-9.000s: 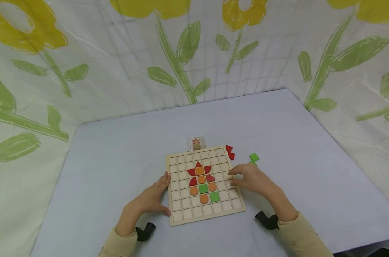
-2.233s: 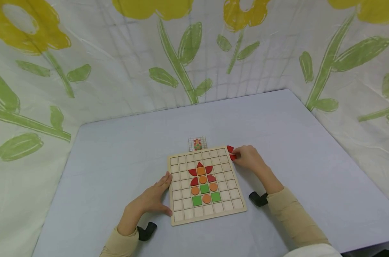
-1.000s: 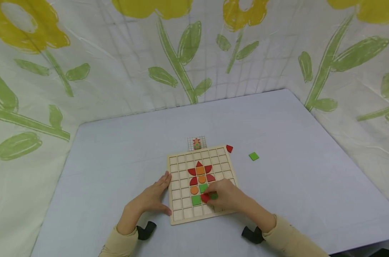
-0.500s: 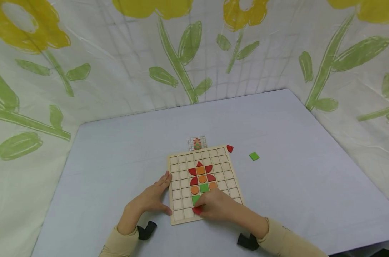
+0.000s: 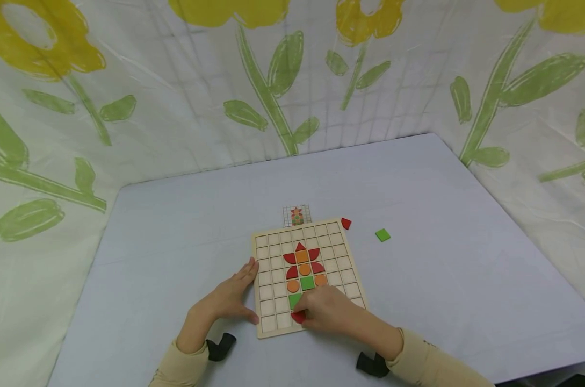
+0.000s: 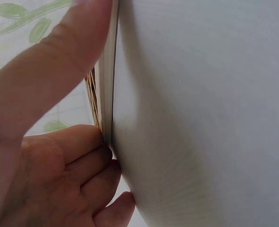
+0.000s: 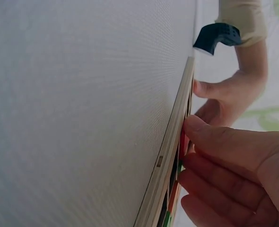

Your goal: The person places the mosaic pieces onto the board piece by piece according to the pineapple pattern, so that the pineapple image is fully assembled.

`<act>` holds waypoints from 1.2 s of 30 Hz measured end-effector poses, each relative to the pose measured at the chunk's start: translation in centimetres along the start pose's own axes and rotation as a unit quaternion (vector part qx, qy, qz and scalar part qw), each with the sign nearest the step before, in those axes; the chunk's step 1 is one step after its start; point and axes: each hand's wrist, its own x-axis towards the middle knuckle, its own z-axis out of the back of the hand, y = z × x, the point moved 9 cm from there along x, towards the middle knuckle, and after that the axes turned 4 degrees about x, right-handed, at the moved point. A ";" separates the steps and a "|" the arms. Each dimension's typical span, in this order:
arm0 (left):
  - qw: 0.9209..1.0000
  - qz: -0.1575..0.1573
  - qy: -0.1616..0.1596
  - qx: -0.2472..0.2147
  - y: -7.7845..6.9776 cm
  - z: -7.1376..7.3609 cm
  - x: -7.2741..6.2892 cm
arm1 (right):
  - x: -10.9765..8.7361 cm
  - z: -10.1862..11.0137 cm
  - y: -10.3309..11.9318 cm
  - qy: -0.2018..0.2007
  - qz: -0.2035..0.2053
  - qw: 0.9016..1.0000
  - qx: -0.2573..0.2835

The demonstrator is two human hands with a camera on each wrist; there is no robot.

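Observation:
A wooden grid board (image 5: 268, 292) lies on the table, with red, orange and green tiles forming a figure in its middle. My left hand (image 5: 226, 298) rests along the board's left edge, thumb and fingers spread apart; in the left wrist view its fingertips meet the board's rim (image 6: 106, 94). Low on the board, my right hand (image 5: 333, 310) pinches a red quarter-circle tile (image 5: 298, 317) over the bottom row, just below a green square tile (image 5: 294, 301). In the right wrist view the red tile (image 7: 182, 142) shows at the thumb tip. The right hand hides several cells.
Behind the board lies a small pattern card (image 5: 297, 216). A loose red tile (image 5: 346, 223) sits by the far right corner, and a loose green square tile (image 5: 382, 235) lies farther right. A flower-printed cloth (image 5: 186, 134) hangs behind the table.
A green square was set on the board's lower left. My right hand then took a red tile from the far right corner to the bottom row. The left hand stayed put.

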 end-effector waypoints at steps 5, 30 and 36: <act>1.000 0.003 -0.002 0.002 0.0 0.0 0.1 | 0.0 0.0 0.1 0.001 0.005 1.000 -0.006; 1.000 0.001 -0.004 -0.003 -0.3 0.2 -0.2 | -4.1 9.4 -11.3 -0.118 -0.238 0.963 0.036; 1.000 0.002 -0.002 -0.001 -0.1 0.1 -0.1 | -8.1 11.2 -18.4 -0.156 -0.394 0.905 0.028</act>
